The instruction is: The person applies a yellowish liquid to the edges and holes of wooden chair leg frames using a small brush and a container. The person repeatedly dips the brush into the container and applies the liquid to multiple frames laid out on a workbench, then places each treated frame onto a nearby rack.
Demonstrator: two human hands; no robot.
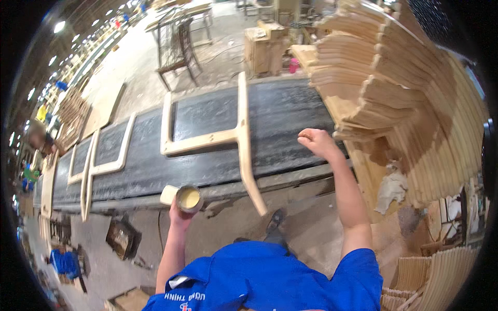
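My left hand [180, 217] is closed around a small round cup [190, 200] with pale yellow contents, held just over the near edge of a black conveyor belt [212, 165]. A pale flat piece [168, 194] sticks out beside the cup; what it is I cannot tell. My right hand [317, 143] hovers above the belt's right part, its fingers curled together. Whether anything small is pinched in them is hidden. Between my hands, a pale wooden chair-frame part [207, 139] lies on the belt, one long curved leg reaching past the near edge.
Further left on the belt lies a similar wooden frame [106, 167]. Tall stacks of curved wooden parts [394, 88] crowd the right side, beside a crumpled whitish rag [391, 192]. A dark chair [176, 52] stands beyond the belt. Other people, one in blue [65, 263], are at left.
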